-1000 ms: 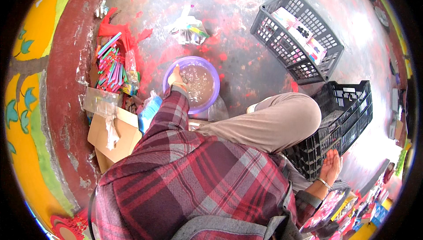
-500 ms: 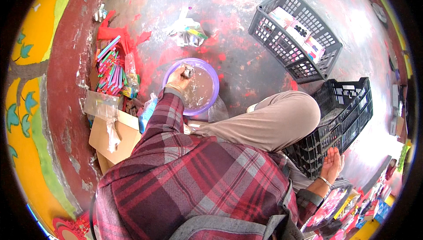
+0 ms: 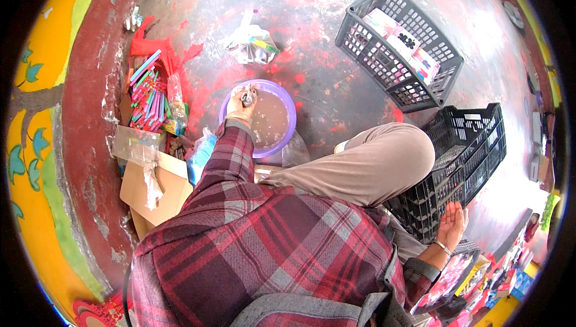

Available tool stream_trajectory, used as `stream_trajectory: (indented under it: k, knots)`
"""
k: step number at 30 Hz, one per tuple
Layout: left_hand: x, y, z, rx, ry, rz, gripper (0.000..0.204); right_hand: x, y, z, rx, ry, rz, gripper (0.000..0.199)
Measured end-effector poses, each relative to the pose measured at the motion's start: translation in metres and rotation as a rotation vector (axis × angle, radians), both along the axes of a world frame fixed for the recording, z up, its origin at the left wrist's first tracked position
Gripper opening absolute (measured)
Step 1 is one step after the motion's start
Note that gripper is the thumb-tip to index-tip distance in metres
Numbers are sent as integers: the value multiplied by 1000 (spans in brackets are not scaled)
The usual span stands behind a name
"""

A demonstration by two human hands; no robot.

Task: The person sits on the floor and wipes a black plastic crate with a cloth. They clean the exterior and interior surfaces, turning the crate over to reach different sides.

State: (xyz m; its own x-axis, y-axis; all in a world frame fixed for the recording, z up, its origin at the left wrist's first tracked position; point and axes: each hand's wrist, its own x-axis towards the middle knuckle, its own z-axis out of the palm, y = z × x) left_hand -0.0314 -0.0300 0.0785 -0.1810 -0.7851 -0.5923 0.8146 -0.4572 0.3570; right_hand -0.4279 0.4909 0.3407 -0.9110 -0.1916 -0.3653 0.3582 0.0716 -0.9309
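Note:
My left hand [image 3: 240, 106] is over the left side of a round purple basin [image 3: 292, 114]. Its fingers are closed around a small crumpled grey wad [image 3: 249, 95], which looks like a wet rag, though its kind is uncertain. Murky brownish water [image 3: 271, 122] with pale bits stands in the basin. Away to the right, my right hand [image 3: 451, 226] is held palm up with its fingers stretched out and nothing in it. It is beside the near end of a black plastic crate [image 3: 462, 162].
A dark grey crate [image 3: 399, 48] with printed boxes stands on the stained floor, far right. Beyond the basin lies a plastic bag [image 3: 255, 48]. Colourful straws [image 3: 149, 102] and an open cardboard box [image 3: 157, 189] line the left wall. Assorted packages [image 3: 480, 285] sit at lower right.
My left hand has shifted slightly left at the basin and turned, with the grey wad still in its fingers. My right hand stays in about the same place.

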Motion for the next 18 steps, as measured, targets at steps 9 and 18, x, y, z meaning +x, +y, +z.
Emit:
stream_trajectory:
  k: [9,18]
  knots:
    - [-20,3,46,112,-428,-229,23,-3,2,-2,-20,-14,-22,35]
    - [-6,8,16,134,-861,-93,17,-1,-3,-5,8,26,-50,37]
